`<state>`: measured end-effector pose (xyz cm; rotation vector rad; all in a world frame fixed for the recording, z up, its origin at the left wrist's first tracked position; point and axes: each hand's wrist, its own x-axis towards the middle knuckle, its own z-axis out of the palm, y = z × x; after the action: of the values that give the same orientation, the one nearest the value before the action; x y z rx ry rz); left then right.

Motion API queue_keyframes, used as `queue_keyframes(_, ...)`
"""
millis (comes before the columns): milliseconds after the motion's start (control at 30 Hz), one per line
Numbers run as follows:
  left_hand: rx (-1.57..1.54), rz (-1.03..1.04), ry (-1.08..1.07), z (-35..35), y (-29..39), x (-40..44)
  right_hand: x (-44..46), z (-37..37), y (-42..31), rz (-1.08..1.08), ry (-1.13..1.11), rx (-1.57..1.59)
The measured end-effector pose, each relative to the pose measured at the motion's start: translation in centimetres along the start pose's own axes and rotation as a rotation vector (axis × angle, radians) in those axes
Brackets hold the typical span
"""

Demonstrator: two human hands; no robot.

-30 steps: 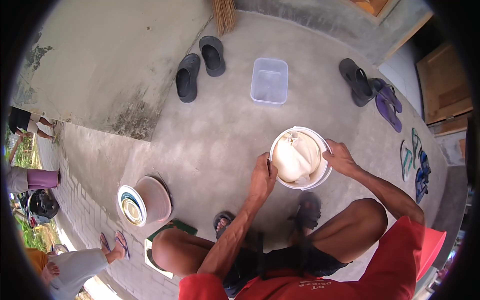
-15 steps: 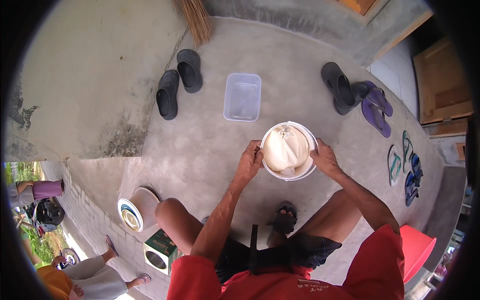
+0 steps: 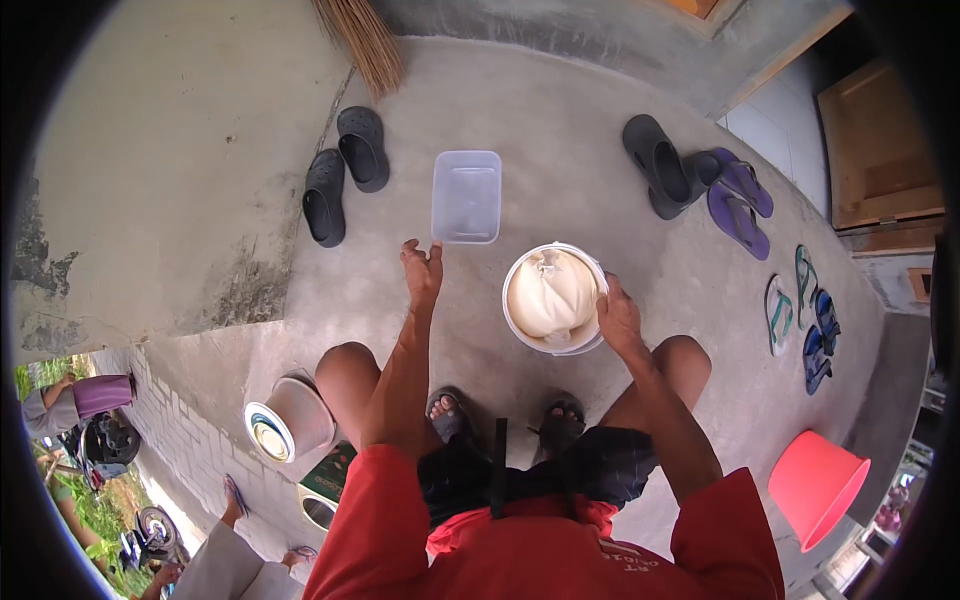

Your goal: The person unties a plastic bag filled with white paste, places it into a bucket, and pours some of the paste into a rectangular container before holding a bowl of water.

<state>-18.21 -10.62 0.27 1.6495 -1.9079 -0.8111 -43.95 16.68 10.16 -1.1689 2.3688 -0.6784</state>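
A round white bucket (image 3: pixel 581 347) stands in front of me. Inside it lies a tied clear plastic bag (image 3: pixel 550 300) with pale cream-coloured contents. My right hand (image 3: pixel 618 312) grips the bucket's right rim, thumb on the inner side. My left hand (image 3: pixel 422 272) holds nothing; its fingers are apart, close to the lower left corner of a clear plastic container (image 3: pixel 466 200) on the concrete floor. Whether a fingertip touches that container I cannot tell.
Dark clogs (image 3: pixel 363 150) sit left of the container; more clogs and flip-flops (image 3: pixel 738 222) lie at the right. A broom (image 3: pixel 362 45) is at the top. Beside my knees are a tub (image 3: pixel 305 412), a green box (image 3: pixel 330 475) and a red bucket (image 3: pixel 815 485). Other people are at lower left.
My left hand has let go of the bucket's left rim and moved up and left to the clear container. The right hand still grips the bucket.
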Motion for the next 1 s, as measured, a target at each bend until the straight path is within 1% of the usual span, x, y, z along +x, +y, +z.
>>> queue_keyframes(67, -0.217, -0.202, 0.081, 3.6, -3.9, 3.0, -0.1, -0.4, -0.4, -0.015, 0.009, 0.013)
queue_keyframes(100, -0.228, -0.188, 0.077, 3.1, -2.3, 3.4, 0.0, -0.8, -0.9, 0.001, -0.005, 0.000)
queue_keyframes(167, -0.738, -0.459, -0.215, 1.3, 1.9, 3.5, -0.1, -0.8, -1.5, 0.028, 0.004, -0.008)
queue_keyframes(200, -0.741, -0.446, -0.227, 2.0, 1.4, 4.1, -0.2, -0.6, -1.7, 0.042, 0.029, -0.014)
queue_keyframes(267, -0.718, -0.277, -0.216, 3.9, -0.9, 4.6, -0.6, 0.0, -1.6, 0.052, 0.049, -0.028)
queue_keyframes(300, -0.769, -0.282, -0.153, 3.2, 0.6, 4.2, -0.7, 0.5, -1.2, 0.032, 0.089, -0.038)
queue_keyframes(333, -0.777, -0.279, -0.152, 2.9, 1.4, 3.8, -0.5, 0.5, -1.4, 0.012, 0.133, -0.047)
queue_keyframes(400, -0.853, -0.261, -0.091, 1.5, 1.7, 1.6, -0.5, 0.5, -1.7, 0.055, 0.114, -0.041)
queue_keyframes(433, -0.843, -0.269, -0.106, 0.8, 1.9, 0.6, -0.8, 0.6, -1.7, 0.098, 0.096, -0.033)
queue_keyframes(467, -0.872, -0.353, -0.104, 0.1, 2.0, -0.9, -1.4, 0.8, -1.7, 0.125, 0.087, -0.035)
queue_keyframes(500, -0.908, -0.430, -0.092, -0.3, 2.1, -1.9, -1.2, 1.0, -1.2, 0.095, 0.083, -0.045)
queue_keyframes(533, -0.912, -0.429, -0.097, -0.2, 1.4, -2.6, -0.5, 0.8, -1.2, 0.053, 0.086, -0.056)
queue_keyframes(600, -0.954, -0.355, -0.110, -0.2, -0.7, -5.1, -0.6, 0.8, -1.4, 0.091, 0.095, -0.065)
queue_keyframes(633, -0.958, -0.356, -0.114, 0.0, -1.4, -5.9, -0.5, 0.7, -1.4, 0.099, 0.087, -0.070)
queue_keyframes(700, -0.946, -0.426, -0.106, 0.2, -2.3, -6.8, -0.5, 0.8, -1.3, 0.108, 0.085, -0.075)
queue_keyframes(733, -0.946, -0.423, -0.110, 0.1, -2.4, -7.1, -0.6, 0.8, -1.1, 0.081, 0.102, -0.075)
queue_keyframes(800, -1.001, -0.461, -0.217, -0.2, -2.4, -7.4, -0.6, 1.2, -0.8, 0.051, 0.120, -0.074)
queue_keyframes(833, -1.001, -0.455, -0.218, -0.4, -2.2, -7.4, -0.5, 1.5, -0.8, 0.066, 0.147, -0.039)
queue_keyframes(900, -0.987, -0.517, -0.307, -0.6, -2.0, -7.2, -0.7, 2.3, -0.7, 0.085, 0.179, -0.001)
queue_keyframes(967, -1.002, -0.492, -0.308, -0.3, -1.7, -7.2, -0.8, 3.0, -0.6, 0.253, 0.271, 0.138)
queue_keyframes(1000, -1.012, -0.476, -0.310, -0.4, -1.4, -7.4, -1.1, 3.0, -0.7, 0.251, 0.271, 0.135)
